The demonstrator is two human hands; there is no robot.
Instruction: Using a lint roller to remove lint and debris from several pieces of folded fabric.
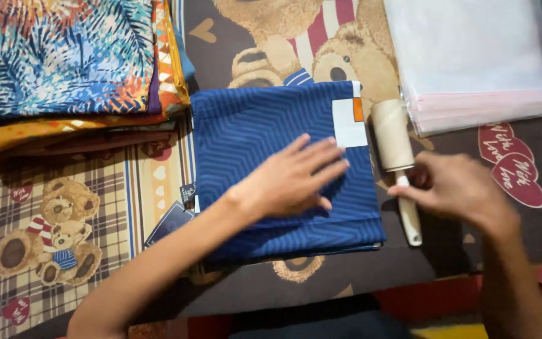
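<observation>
Left hand (pixel 293 179) flat on blue cloth (pixel 265 125); right hand (pixel 456 188) touching lint roller (pixel 396 157).

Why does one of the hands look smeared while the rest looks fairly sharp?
Head view: the right hand is motion-blurred at the lint roller's handle; the left hand, flat on the blue cloth, is sharper. Light is dim and warm, and the plastic bags look washed out.

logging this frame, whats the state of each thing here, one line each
blue cloth: folded, flat on the bear-print cover
left hand: open, pressed flat on the blue cloth
right hand: at the lint roller handle, grip unclear
lint roller: lying beside the cloth
clear bags: stacked flat
patterned fabrics: folded, piled
</observation>
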